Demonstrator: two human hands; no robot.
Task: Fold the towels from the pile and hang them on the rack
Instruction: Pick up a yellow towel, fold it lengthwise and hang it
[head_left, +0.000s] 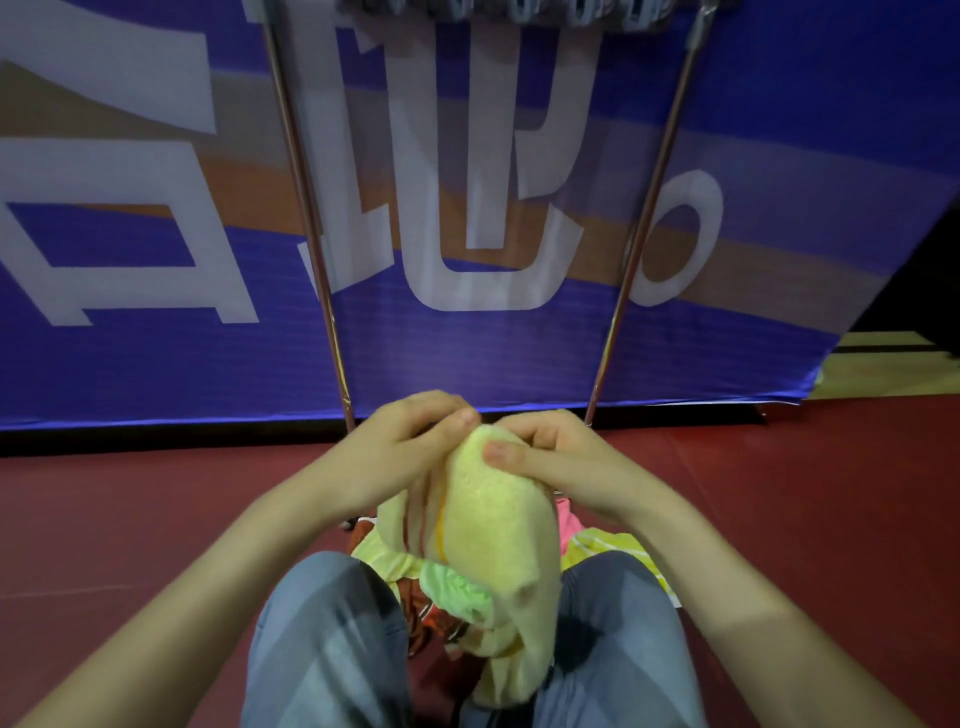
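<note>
Yellow towel (493, 525): held up by its top end, long axis vertical, hanging between the knees (332, 649) onto the pile.
Left hand (387, 457): fingers (434, 405) curled, pinching the towel's top edge.
Right hand (566, 462): grips the same edge, just beside the left.
Pile (457, 592): green, yellow and pink towels on the floor.
Rack (306, 208): two slanted metal legs beyond the hands.
Floor (156, 519): dark red, with a blue lettered banner (156, 364) behind.
</note>
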